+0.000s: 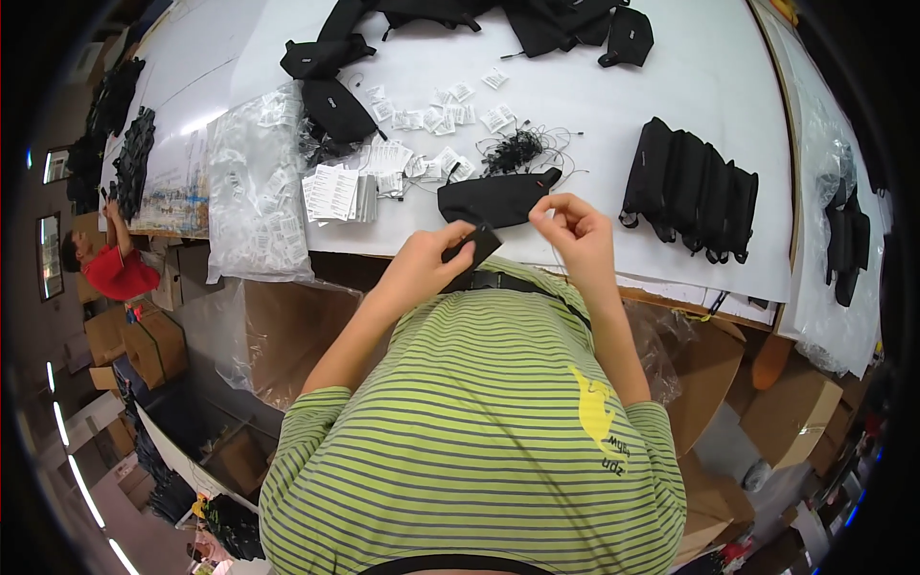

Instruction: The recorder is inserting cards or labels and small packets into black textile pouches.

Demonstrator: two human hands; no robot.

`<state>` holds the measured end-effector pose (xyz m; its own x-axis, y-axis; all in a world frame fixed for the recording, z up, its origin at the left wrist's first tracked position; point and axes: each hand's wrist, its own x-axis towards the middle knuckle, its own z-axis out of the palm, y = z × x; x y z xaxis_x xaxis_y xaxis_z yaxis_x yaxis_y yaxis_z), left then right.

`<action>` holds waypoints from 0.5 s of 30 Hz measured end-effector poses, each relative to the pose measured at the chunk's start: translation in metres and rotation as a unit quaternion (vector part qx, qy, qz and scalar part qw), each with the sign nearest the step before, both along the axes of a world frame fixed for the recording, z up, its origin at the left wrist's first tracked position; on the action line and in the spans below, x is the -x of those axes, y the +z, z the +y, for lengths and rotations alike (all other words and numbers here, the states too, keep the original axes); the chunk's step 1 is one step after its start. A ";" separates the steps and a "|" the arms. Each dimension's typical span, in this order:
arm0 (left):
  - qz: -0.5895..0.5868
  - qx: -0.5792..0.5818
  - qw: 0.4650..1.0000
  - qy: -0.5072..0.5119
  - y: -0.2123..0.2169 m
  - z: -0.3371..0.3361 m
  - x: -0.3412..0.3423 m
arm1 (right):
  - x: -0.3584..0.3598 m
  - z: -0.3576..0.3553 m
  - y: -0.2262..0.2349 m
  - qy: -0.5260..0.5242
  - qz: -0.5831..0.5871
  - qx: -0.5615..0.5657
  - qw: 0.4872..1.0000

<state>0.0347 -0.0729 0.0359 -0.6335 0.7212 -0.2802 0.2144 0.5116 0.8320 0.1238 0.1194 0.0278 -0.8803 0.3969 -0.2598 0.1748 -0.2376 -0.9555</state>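
Observation:
My left hand (431, 257) pinches a black card tag (471, 251) between thumb and fingers, just off the table's near edge. To its right, my right hand (578, 230) has thumb and forefinger pressed together; whatever they grip is too thin to make out. A black fabric pouch (487, 200) lies on the table just beyond both hands. Behind it is a tangled heap of black tag strings (515, 151). White printed cards (333, 194) stand in stacks to the left, with small clear packets (444, 117) scattered farther back.
Several black pouches (692, 187) are lined up on the right of the white table (594, 125). More black pouches (335, 107) lie at the back and left. A clear plastic bag (254, 192) full of packets hangs over the left edge. Cardboard boxes (791, 407) stand below. A person in red (120, 268) is far left.

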 end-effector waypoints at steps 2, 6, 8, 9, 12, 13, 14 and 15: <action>-0.047 -0.046 0.997 0.031 0.000 0.013 -0.011 | -0.006 -0.009 0.005 0.011 0.005 -0.079 0.997; -0.090 -0.076 0.992 0.035 0.017 0.028 -0.014 | -0.010 -0.015 0.007 0.011 0.036 -0.246 0.969; -0.083 -0.097 0.991 0.041 0.022 0.031 -0.015 | -0.009 -0.017 0.008 -0.001 0.040 -0.289 0.956; -0.060 -0.085 0.994 0.029 0.027 0.032 -0.013 | -0.009 -0.017 0.009 -0.028 0.053 -0.331 0.942; -0.029 -0.080 0.996 0.014 0.029 0.034 -0.015 | -0.008 -0.020 0.011 -0.062 0.093 -0.383 0.917; -0.022 -0.088 0.996 0.012 0.028 0.034 -0.018 | -0.009 -0.021 0.011 -0.067 0.119 -0.395 0.908; -0.021 -0.088 0.996 0.013 0.027 0.034 -0.020 | -0.011 -0.021 0.013 -0.067 0.121 -0.395 0.908; -0.008 -0.090 0.996 0.017 0.026 0.034 -0.023 | -0.013 -0.020 0.015 -0.061 0.106 -0.395 0.911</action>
<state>0.0578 -0.0387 0.0620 -0.6552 0.7389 -0.1575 0.1860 0.3598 0.9143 0.1368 0.0989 0.0431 -0.8150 0.4841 0.3186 -0.0144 0.5327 -0.8462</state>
